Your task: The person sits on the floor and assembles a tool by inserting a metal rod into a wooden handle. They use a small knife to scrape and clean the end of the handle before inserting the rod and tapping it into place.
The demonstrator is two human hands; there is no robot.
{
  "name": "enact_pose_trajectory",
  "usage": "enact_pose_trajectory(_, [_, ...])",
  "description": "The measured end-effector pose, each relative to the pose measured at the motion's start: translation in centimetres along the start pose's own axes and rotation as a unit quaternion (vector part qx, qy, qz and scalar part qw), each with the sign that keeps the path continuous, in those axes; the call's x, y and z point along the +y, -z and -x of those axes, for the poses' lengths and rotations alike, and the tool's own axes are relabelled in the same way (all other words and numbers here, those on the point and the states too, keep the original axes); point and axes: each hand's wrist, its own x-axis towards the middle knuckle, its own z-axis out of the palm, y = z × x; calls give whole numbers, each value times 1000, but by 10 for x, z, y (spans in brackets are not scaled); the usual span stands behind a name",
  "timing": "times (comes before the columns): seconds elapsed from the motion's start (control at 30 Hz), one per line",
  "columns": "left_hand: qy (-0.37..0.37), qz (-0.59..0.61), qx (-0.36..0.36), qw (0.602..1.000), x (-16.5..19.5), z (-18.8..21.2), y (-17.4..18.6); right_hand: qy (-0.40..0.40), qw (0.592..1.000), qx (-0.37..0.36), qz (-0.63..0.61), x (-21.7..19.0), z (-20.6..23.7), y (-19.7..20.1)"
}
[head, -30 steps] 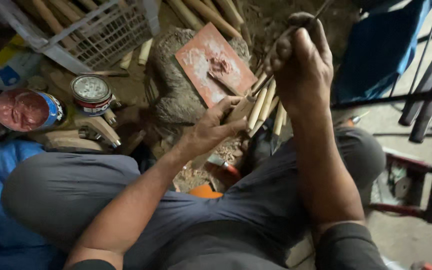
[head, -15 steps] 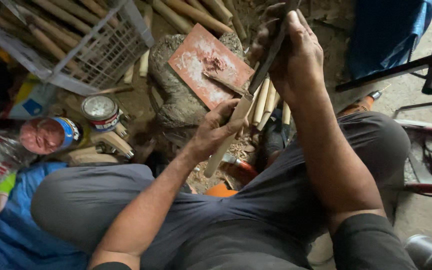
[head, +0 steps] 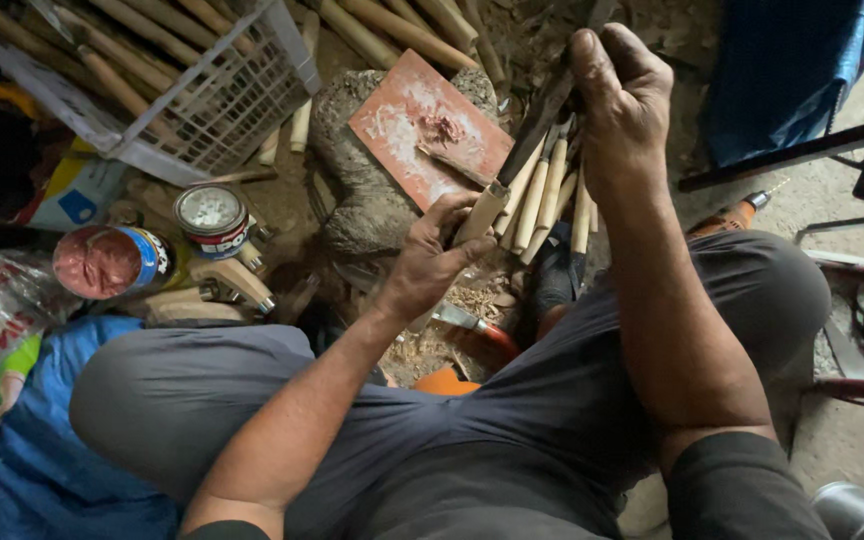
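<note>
Dim dirt floor (head: 832, 200) strewn with shavings, a white plastic crate (head: 212, 100), blue tarp (head: 782, 60).

Dim soft daylight, dark left edge, sharp focus

Ahead: stone (head: 367, 200) and red board (head: 430, 125) block your reach | left: crate (head: 202, 100), two tins (head: 210, 220) crowd the ground | right: bare floor (head: 832, 200) open past the dark bar (head: 802, 150) | between knees: little room, shavings (head: 472, 300)
</note>
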Motion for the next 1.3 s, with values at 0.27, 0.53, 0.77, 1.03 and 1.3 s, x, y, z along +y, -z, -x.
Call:
enact_pose_trajectory(0.27, [-26,-91,10,995,8,7,1,-14,997,-6,-69,-4,7,-13])
enact_pose_trajectory(0.53, [-32,-135,13,990,17,12,4,-5,997,-28,-76,-22,10,-26])
enact_pose_trajectory(0.77, [-9,-51,-29,998,22,14,-1,-94,944,-86,-303,-26,17,-33])
enact_pose_trajectory(1.03, [-17,28,-95,995,32,22,-4,-115,893,-106,-422,-21,18,-23])
enact_pose_trajectory(1.3, [-43,10,-104,994,35,16,-5,-98,930,-45,-351,-37,25,-26])
